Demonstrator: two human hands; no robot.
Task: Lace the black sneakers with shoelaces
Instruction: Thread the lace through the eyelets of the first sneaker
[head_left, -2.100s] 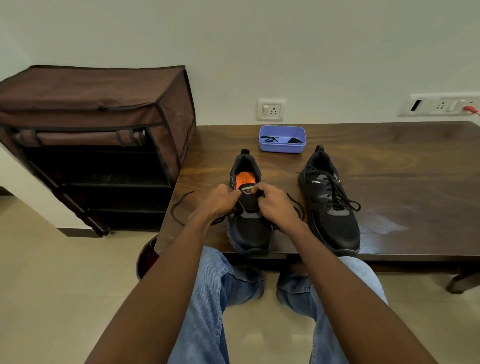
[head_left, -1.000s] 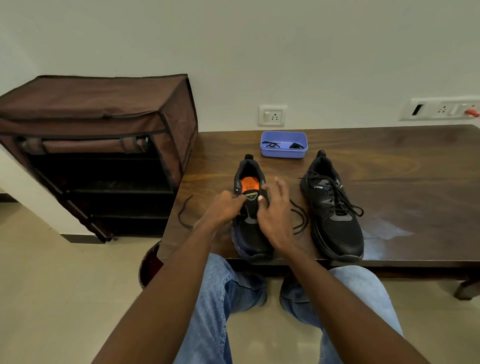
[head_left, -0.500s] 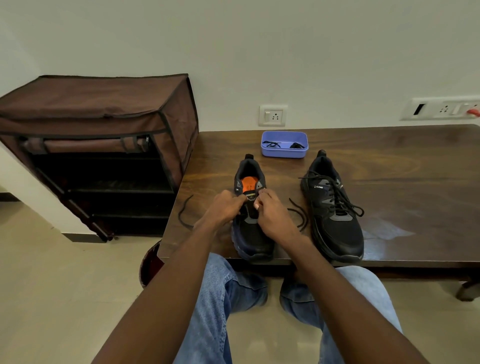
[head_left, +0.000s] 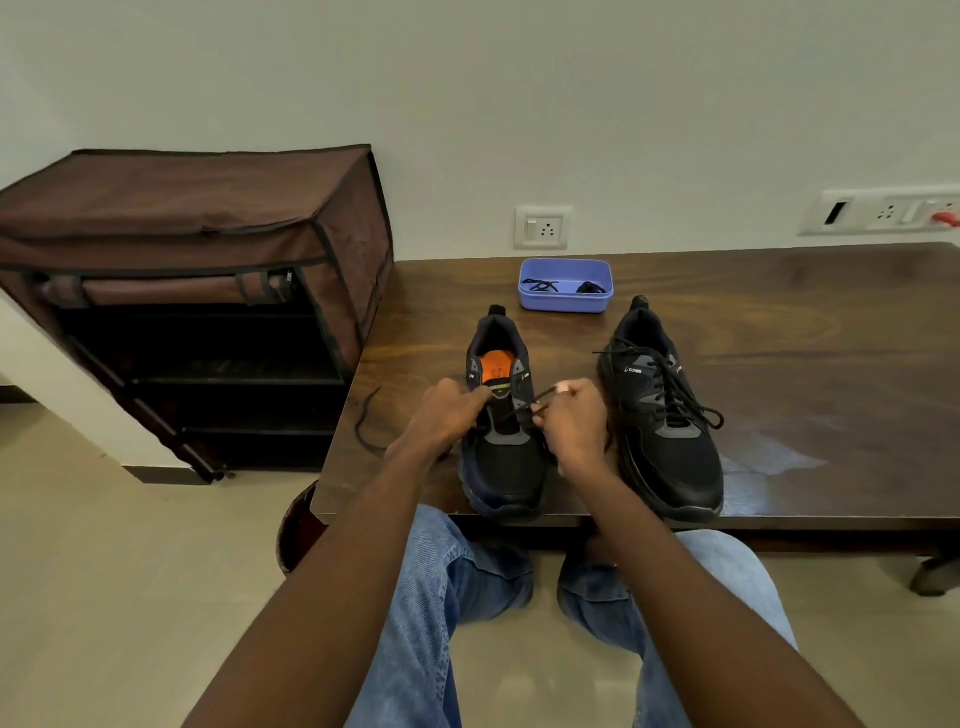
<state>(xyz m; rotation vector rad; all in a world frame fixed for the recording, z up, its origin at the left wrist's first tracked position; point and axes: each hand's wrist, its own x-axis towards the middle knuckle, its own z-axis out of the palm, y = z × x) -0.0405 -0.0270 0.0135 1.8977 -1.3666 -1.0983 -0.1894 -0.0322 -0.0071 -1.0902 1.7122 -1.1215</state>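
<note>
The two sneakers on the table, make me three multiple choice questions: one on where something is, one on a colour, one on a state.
1. Where does the blue tray sit?
A. behind the sneakers, near the wall
B. on the floor
C. on the fabric rack

2. What colour is the insole in the sneaker being laced?
A. white
B. orange
C. green

3. What state is the other sneaker in?
A. without laces
B. on its side
C. laced

Answers: 1 A, it stands on the table past both heels. 2 B, orange shows in the opening. 3 C, laces cross its tongue while the right hand pinches the shoelace over the first one.
</note>
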